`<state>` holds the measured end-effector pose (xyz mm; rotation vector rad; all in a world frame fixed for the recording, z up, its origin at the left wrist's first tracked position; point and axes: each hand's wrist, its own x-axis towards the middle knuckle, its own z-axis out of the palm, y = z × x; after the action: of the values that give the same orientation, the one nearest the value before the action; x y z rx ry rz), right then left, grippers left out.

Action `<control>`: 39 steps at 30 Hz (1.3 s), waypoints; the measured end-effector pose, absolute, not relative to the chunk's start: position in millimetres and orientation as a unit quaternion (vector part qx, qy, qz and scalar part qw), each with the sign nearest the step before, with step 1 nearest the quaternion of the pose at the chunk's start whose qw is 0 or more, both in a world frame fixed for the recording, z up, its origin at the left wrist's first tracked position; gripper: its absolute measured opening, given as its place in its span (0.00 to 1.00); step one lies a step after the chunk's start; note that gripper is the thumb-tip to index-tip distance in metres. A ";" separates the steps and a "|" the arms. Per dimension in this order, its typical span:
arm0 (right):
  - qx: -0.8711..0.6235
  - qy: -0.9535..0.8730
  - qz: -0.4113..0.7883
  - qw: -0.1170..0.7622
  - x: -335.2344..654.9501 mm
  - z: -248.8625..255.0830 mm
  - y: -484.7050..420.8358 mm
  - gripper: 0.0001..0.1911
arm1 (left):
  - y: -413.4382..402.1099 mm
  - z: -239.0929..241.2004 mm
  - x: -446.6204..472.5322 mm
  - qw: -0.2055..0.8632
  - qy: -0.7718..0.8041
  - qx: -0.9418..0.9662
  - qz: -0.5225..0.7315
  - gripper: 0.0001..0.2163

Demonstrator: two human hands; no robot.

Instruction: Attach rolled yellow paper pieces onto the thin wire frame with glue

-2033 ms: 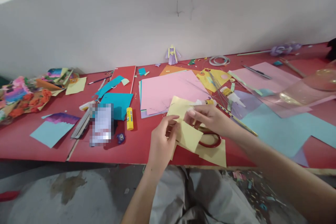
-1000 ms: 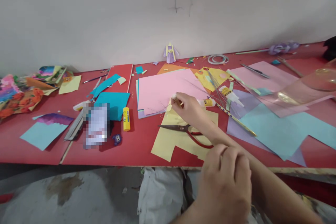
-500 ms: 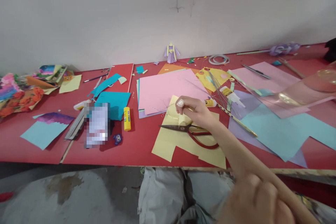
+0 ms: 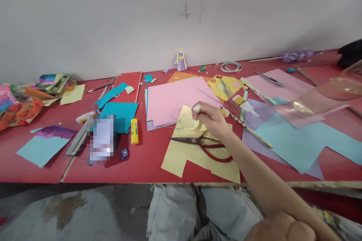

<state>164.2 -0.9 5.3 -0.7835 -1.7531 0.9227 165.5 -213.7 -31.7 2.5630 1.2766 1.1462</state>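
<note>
My right hand (image 4: 210,120) is closed, its fingers pinching a small pale yellow paper piece (image 4: 199,125) above a larger sheet of yellow paper (image 4: 181,154). A white patch shows at a fingertip. Under this hand, red-handled scissors (image 4: 195,141) lie on the yellow sheet, blades pointing left. My left hand (image 4: 281,228) is at the bottom edge, against my right forearm. Its knuckles are bent and closed; the fingertips and anything in them are hidden. Beyond the right hand lies a stack of pink paper (image 4: 178,99).
A glue stick (image 4: 134,131), a purple trinket (image 4: 123,153) and a blurred-out object (image 4: 102,139) lie to the left. On the right are a glue bottle (image 4: 244,104), a dotted pencil (image 4: 254,131), blue paper (image 4: 296,143) and a clear plastic sheet (image 4: 316,101). A paper dress (image 4: 181,61) leans on the wall.
My left hand has dropped lower along the forearm and is now mostly out of frame. My right hand has turned slightly, still over the yellow paper. The view has shifted slightly.
</note>
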 end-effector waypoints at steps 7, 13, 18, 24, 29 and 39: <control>-0.337 -0.720 0.345 0.499 166.6 3.1 1.0 0.12 | -192.3 -17.8 136.4 0.025 0.400 0.828 0.393 0.07; -0.347 -0.717 0.336 0.503 168.9 3.5 1.6 0.11 | -199.3 -17.9 137.7 0.064 0.308 0.877 0.364 0.09; -0.362 -0.721 0.315 0.500 169.4 2.9 3.5 0.11 | -192.5 -26.0 135.1 -0.024 0.398 0.840 0.368 0.09; -0.373 -0.730 0.309 0.483 168.4 2.6 2.6 0.12 | -199.3 -27.5 136.9 0.052 0.258 0.897 0.356 0.08; -0.385 -0.712 0.316 0.495 170.8 1.5 4.4 0.11 | -193.4 -21.0 129.4 0.019 0.378 0.847 0.373 0.09; -0.414 -0.687 0.321 0.503 173.1 5.6 6.4 0.10 | -180.5 -20.2 120.8 0.047 0.380 0.869 0.314 0.16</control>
<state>173.1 6.4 5.6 -0.9990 -1.6605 0.7763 120.8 -180.5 -20.2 2.6507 1.1587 0.9567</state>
